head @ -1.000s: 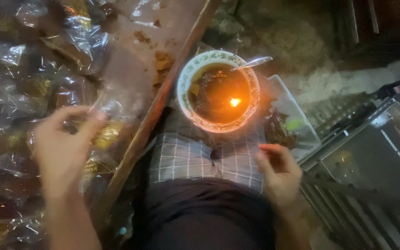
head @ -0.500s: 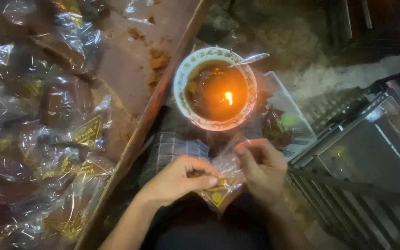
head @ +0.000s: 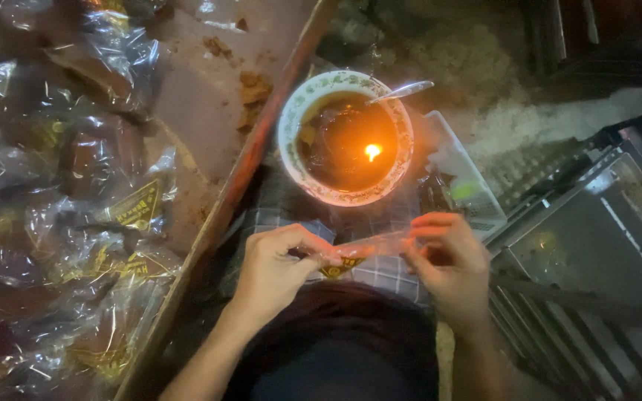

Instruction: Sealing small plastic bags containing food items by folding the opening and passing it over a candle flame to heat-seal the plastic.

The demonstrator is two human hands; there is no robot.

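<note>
Stretching a clear bag taut below the flame, I judge.

Packed bags (head: 76, 223) fill the left; my left hand (head: 280, 263) and right hand (head: 447, 260) each pinch an end of the bag (head: 369, 249) at lower centre, under the bowl (head: 345, 137); next, I judge, a steady edge.

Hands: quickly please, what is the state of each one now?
Left hand: closed, pinching one end of the clear plastic packet.
Right hand: closed, pinching the other end of it.

Wrapped packets (head: 61, 223) cropped at left edge
</note>
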